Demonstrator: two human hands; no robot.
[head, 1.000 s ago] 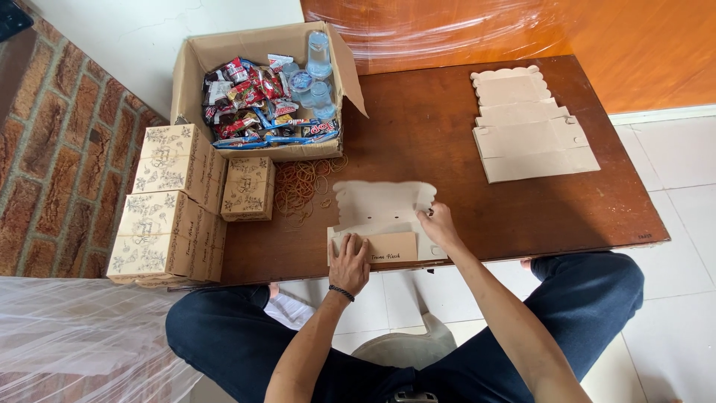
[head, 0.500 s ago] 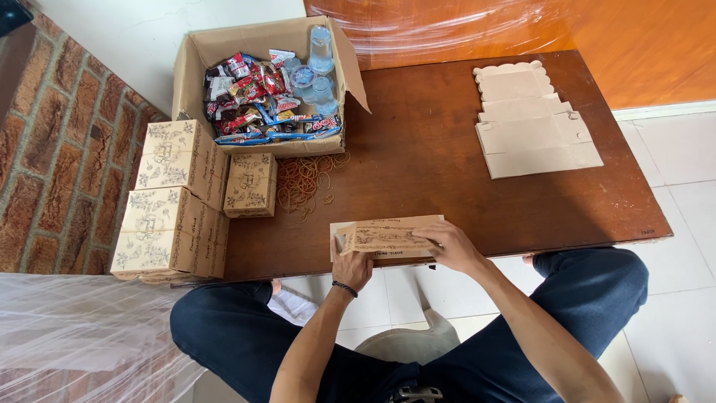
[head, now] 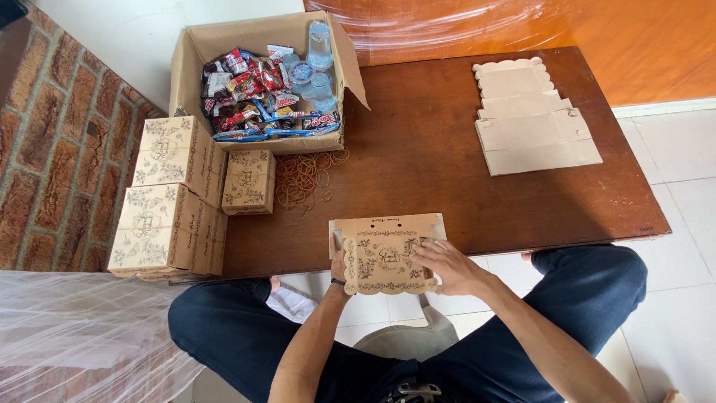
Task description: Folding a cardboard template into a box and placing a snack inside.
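Observation:
A small tan cardboard gift box (head: 382, 250) with dark floral print sits at the near edge of the brown wooden table (head: 447, 186), its scalloped lid folded down toward me. My left hand (head: 339, 263) grips the box's left side. My right hand (head: 446, 265) lies flat on the lid's right part, fingers spread and pressing it. Both forearms reach up from my lap.
An open carton (head: 195, 60) of snack packets and water cups stands at the back left. Finished printed boxes (head: 173, 198) are stacked at the left, one more (head: 248, 181) beside loose rubber bands (head: 306, 175). Flat unfolded boxes (head: 531, 119) lie at the back right.
The box was open with its lid raised a second ago. The lid has since been folded down over it, and my right hand has moved onto the lid.

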